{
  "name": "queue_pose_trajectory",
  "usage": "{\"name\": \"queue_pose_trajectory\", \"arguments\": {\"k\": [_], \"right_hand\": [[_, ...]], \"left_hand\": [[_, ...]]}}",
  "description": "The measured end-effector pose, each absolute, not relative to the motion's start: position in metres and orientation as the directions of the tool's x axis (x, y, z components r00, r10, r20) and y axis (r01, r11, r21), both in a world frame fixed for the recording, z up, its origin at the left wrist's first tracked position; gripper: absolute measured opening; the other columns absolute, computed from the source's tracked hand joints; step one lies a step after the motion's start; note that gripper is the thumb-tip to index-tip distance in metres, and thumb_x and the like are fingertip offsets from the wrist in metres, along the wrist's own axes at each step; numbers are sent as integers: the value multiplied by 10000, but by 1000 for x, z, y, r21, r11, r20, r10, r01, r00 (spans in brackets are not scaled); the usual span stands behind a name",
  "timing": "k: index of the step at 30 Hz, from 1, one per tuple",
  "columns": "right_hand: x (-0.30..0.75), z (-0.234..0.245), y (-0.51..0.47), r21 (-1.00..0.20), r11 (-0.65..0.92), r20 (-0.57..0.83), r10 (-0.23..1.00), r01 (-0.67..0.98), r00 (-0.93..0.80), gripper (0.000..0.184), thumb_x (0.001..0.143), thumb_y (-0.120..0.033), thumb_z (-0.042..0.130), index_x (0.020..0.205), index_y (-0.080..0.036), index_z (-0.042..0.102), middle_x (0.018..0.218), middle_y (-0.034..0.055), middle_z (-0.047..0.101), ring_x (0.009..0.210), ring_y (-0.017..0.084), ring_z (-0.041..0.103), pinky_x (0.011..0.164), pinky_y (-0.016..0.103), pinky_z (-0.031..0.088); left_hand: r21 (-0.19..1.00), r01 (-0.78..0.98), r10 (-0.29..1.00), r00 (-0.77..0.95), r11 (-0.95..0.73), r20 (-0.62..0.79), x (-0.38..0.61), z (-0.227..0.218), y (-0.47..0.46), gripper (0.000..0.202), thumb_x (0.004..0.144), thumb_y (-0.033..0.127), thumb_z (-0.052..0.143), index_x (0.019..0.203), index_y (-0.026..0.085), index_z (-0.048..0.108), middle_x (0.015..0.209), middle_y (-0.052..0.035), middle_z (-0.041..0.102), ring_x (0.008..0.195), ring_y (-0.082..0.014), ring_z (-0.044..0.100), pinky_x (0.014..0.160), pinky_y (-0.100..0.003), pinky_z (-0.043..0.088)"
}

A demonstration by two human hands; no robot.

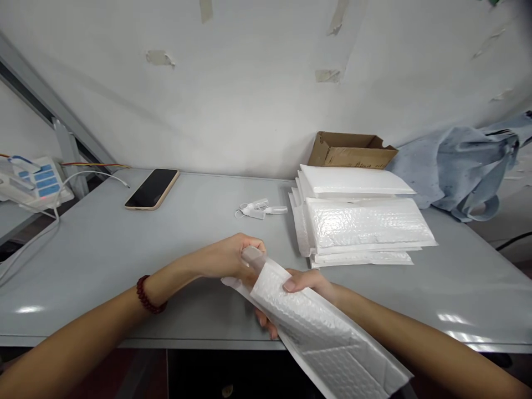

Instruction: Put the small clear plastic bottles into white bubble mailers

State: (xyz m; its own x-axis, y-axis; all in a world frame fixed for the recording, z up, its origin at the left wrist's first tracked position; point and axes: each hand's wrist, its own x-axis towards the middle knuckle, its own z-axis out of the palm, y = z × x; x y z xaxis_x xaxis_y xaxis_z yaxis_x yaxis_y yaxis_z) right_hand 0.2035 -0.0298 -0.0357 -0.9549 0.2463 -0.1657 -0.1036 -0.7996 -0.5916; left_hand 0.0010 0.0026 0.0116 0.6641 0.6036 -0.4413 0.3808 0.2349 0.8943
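Observation:
A white bubble mailer (316,327) slants across the table's front edge, its lower end hanging toward me. My right hand (313,285) grips it near the upper end, thumb on top and fingertips showing underneath. At that same end my left hand (233,257) is closed, its fingers curled at the mailer's mouth and partly hidden. A greyish translucent piece (253,256) shows by the left fingers; whether it is part of the mailer I cannot tell. Beyond my hands lie a few small clear-white plastic pieces (257,209) with a thin loop.
A stack of white bubble mailers (369,224) lies right of centre, with an open cardboard box (353,155) behind it. Blue cloth (440,166) hangs at the right. A phone (152,189) lies left, near a white cable (54,221) and a power strip (44,183).

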Motion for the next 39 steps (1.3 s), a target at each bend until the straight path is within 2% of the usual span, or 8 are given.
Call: {"name": "queue_pose_trajectory", "arguments": {"k": [10,16,19,23,27,32,35,39], "right_hand": [[204,-31,-29,-520,-854,-233,150,-7,-961,625,651,-476,484,1068,-21,584,1016,172,584,842,221,586,802,341,425],[204,-27,-26,-443,-890,-229,226,-106,-947,654,676,-497,493,1129,-27,539,994,166,598,819,240,597,755,360,429],[206,-29,-26,-420,-895,-240,266,-147,-934,651,686,-503,513,1119,-19,549,993,155,607,820,238,606,766,349,431],[206,-30,-26,-436,-879,-244,323,-195,-914,612,715,-505,517,1128,-54,537,981,141,631,802,233,619,752,343,432],[205,-31,-26,-455,-870,-209,314,-192,-926,586,710,-497,530,1116,-73,529,923,134,645,769,232,631,754,344,429],[206,-37,-25,-400,-899,-196,276,-180,-941,562,717,-473,519,1120,-82,527,911,119,639,748,222,627,731,330,443],[206,-41,-25,-396,-902,-192,267,-174,-944,555,719,-487,511,1102,-86,538,917,124,638,747,230,631,721,331,454],[206,-43,-25,-408,-896,-204,279,-177,-938,574,714,-496,502,1089,-64,547,915,135,636,749,236,629,713,330,455]], "left_hand": [[842,528,576,656,111,-488,-6,20,4,91,647,186,588,702,149,651,667,3,625,618,-152,579,536,-228,419],[865,495,881,440,-77,-173,-11,19,6,359,633,269,726,947,227,557,1027,-27,626,875,-208,609,712,-300,503],[858,448,892,451,-250,24,-16,20,7,223,716,353,709,857,221,597,1225,-53,563,1128,-253,526,941,-392,430],[849,416,723,688,-325,-60,-20,23,7,262,868,419,547,802,238,724,1316,-49,532,1374,-282,272,1106,-447,232],[845,419,637,760,-331,-127,-17,21,7,266,814,460,620,750,220,713,1165,-46,592,1258,-261,410,1032,-350,355],[861,418,873,483,-292,61,-15,11,16,446,943,484,350,701,176,563,1095,-46,637,991,-208,573,848,-316,457],[678,597,903,312,-429,297,-20,-4,30,282,933,403,416,917,189,600,1157,-66,617,1111,-238,504,944,-382,411],[415,687,802,486,-596,348,-28,-28,49,308,927,296,429,1183,181,556,1197,-87,584,1156,-257,423,990,-437,379]]}}
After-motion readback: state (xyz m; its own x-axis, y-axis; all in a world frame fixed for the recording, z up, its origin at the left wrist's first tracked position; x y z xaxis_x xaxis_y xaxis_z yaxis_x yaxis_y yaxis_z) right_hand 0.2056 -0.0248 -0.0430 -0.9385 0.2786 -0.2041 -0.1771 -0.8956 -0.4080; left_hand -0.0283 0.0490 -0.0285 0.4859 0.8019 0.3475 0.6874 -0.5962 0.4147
